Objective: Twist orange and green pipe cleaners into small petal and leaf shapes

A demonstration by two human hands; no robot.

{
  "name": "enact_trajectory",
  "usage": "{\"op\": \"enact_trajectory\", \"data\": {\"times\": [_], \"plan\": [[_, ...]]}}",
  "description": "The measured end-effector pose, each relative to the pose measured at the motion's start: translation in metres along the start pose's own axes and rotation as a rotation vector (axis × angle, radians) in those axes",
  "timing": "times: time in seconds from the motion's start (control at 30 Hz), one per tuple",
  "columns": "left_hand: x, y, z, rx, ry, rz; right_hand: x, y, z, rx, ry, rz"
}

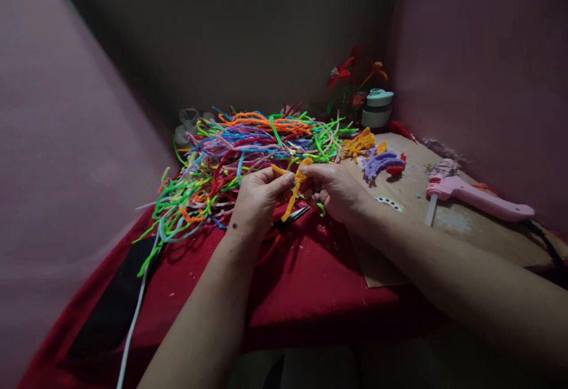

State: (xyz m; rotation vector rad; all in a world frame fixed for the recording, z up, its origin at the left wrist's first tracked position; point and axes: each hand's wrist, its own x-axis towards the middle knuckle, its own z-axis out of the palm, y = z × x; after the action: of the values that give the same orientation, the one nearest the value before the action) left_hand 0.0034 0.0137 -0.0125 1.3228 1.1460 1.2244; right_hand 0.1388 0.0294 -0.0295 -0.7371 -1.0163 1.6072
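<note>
My left hand (265, 192) pinches one end of a yellow-orange pipe cleaner (290, 202) between thumb and fingertips. Close beside it, my right hand (328, 186) grips the same pipe cleaner, which is bent and twisted, its upper part looped at my right fingertips and a tail hanging between the hands. Scissors (293, 216) lie on the red cloth just below, partly covered by the hands. Behind the hands spreads a big tangled heap of coloured pipe cleaners (266, 125). Some of my fingers are hidden from this angle.
A pink glue gun (474, 195) rests on a brown board (448, 247) at right. Finished-looking yellow (359, 143) and purple pipe-cleaner pieces (382, 163) lie there too. A lidded jar (378, 108) and red flowers (341, 73) stand behind. A white cable (133, 324) crosses a dark flat object (113, 306) at left.
</note>
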Motion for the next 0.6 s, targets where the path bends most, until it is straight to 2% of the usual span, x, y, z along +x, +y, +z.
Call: {"op": "enact_trajectory", "data": {"times": [0.2, 0.33, 0.47, 0.6], "plan": [[-0.0024, 0.0032, 0.0004, 0.065, -0.083, 0.004, -0.0009, 0.0017, 0.0, 0.016, 0.043, -0.058], [-0.0011, 0.0002, 0.0018, 0.049, -0.041, -0.029, -0.0005, 0.0014, 0.0004, -0.002, 0.066, -0.073], [-0.0009, -0.0009, 0.0044, -0.023, -0.082, -0.058, 0.0001, 0.0011, 0.0007, 0.008, 0.069, -0.052], [-0.0013, -0.0013, 0.0048, -0.033, -0.072, -0.129, -0.0005, 0.0001, 0.0009, 0.024, 0.04, -0.041]]}}
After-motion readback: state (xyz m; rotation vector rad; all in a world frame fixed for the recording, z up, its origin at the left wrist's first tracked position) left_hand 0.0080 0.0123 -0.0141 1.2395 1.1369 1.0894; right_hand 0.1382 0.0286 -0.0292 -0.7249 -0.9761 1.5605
